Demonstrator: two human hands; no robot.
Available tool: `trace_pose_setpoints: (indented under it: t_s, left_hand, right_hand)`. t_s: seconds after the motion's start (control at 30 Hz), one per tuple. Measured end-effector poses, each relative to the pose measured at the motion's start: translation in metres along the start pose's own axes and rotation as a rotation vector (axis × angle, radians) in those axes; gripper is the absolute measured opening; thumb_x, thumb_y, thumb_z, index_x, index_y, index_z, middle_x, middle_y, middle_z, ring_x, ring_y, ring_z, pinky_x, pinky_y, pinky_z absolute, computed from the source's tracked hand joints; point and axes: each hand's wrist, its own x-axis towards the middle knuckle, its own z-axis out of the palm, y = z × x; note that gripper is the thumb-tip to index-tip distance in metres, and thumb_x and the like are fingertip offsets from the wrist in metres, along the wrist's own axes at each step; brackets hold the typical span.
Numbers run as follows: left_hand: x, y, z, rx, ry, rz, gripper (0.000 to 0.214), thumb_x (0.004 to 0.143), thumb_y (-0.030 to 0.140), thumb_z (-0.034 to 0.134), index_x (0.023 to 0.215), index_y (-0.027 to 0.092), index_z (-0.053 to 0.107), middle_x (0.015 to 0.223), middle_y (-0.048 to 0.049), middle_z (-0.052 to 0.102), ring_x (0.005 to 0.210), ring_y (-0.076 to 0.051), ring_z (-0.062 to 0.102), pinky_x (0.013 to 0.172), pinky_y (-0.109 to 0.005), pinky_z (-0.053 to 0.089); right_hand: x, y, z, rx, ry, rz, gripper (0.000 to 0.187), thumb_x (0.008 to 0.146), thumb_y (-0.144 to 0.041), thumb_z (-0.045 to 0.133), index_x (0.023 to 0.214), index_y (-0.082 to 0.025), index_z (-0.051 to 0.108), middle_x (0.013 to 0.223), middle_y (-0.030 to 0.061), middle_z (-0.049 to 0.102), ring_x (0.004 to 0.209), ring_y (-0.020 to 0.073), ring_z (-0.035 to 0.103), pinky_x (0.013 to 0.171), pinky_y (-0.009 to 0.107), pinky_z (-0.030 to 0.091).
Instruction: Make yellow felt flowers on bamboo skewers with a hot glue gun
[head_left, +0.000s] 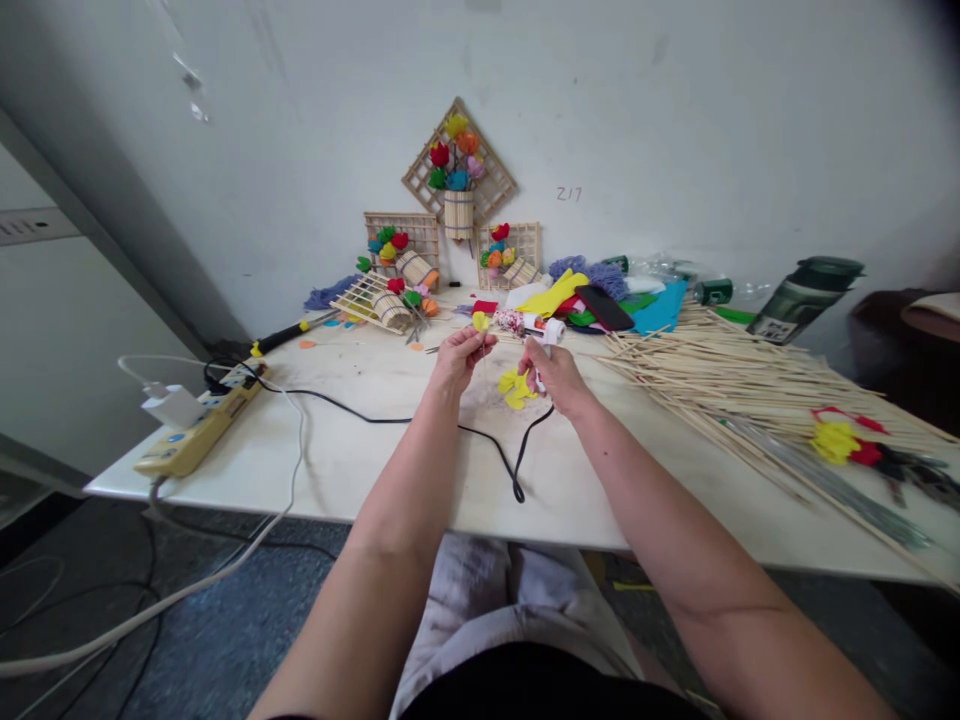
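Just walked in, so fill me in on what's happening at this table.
A person sits at a white table doing craft work. The left hand pinches a small yellow piece on a thin stick. The right hand grips a glue gun, whose black cord trails over the table edge. Yellow cut-outs lie beneath the hands. Bamboo sticks are piled to the right, and finished flower crafts lean on the wall.
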Motion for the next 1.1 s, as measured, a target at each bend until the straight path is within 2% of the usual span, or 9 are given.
trace_pose_setpoints:
  t_s: [0.23, 0.57, 0.8, 1.1]
  left_hand:
    - [-0.0005, 0.0002, 0.0014, -0.008, 0.009, -0.010, 0.017, 0.060, 0.018, 0.078, 0.067, 0.012, 0.063, 0.065, -0.0026, 0.066, 0.065, -0.011, 0.063, 0.074, -0.024, 0.049]
    - [0.0003, 0.0002, -0.0002, -0.009, 0.031, 0.009, 0.016, 0.061, 0.018, 0.077, 0.068, 0.013, 0.064, 0.066, -0.0026, 0.066, 0.066, -0.010, 0.063, 0.074, -0.024, 0.049]
    - [-0.0007, 0.0003, -0.0002, -0.043, 0.034, 0.028, 0.016, 0.061, 0.018, 0.077, 0.069, 0.014, 0.064, 0.067, -0.0022, 0.066, 0.068, -0.011, 0.065, 0.078, -0.026, 0.050]
    - [0.0005, -0.0006, -0.0013, -0.039, 0.012, 0.016, 0.019, 0.057, 0.020, 0.080, 0.068, 0.013, 0.066, 0.066, -0.0023, 0.067, 0.066, -0.010, 0.064, 0.070, -0.021, 0.050]
  right_hand:
    - [-0.0007, -0.0004, 0.0002, -0.025, -0.005, 0.005, 0.057, 0.071, -0.072, 0.049, 0.058, -0.017, 0.053, 0.037, -0.0027, 0.044, 0.031, 0.0071, 0.039, 0.032, 0.019, 0.026]
    - [-0.0018, -0.0023, 0.0015, -0.027, -0.004, -0.001, 0.056, 0.070, -0.071, 0.051, 0.057, -0.017, 0.052, 0.046, -0.0007, 0.051, 0.033, 0.0063, 0.042, 0.032, 0.019, 0.027]
    - [-0.0039, -0.0043, 0.0019, -0.068, -0.009, 0.010, 0.055, 0.072, -0.069, 0.051, 0.057, -0.017, 0.052, 0.042, -0.0014, 0.048, 0.033, 0.0069, 0.042, 0.032, 0.018, 0.028]
    - [-0.0051, -0.0073, 0.0016, -0.083, 0.008, 0.006, 0.055, 0.072, -0.069, 0.051, 0.056, -0.017, 0.051, 0.039, -0.0019, 0.047, 0.033, 0.0068, 0.041, 0.034, 0.019, 0.030]
